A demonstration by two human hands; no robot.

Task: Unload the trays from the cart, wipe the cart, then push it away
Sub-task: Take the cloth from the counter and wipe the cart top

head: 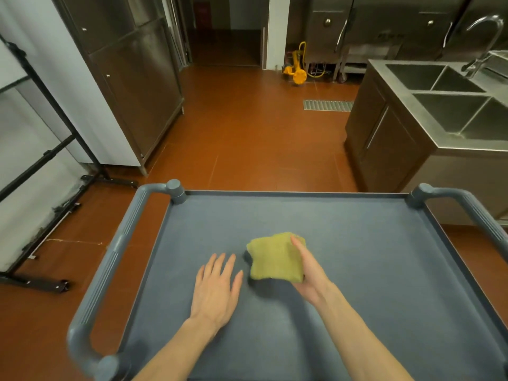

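Two hands over the cart (357, 243): left hand (215, 287) fingers spread flat, right hand (308, 273) fingers around a folded yellow-green cloth (275, 257).

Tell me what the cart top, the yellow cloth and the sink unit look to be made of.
Cart top: probably moulded plastic, matte grey-blue, with rounded corner posts and ribbed side handles.
Cloth in the right hand: soft fabric, likely microfibre or terry; it looks fuzzy and folded into a thick pad.
Sink unit: stainless steel, brushed, with dull grey reflections on the basins and cabinet doors.
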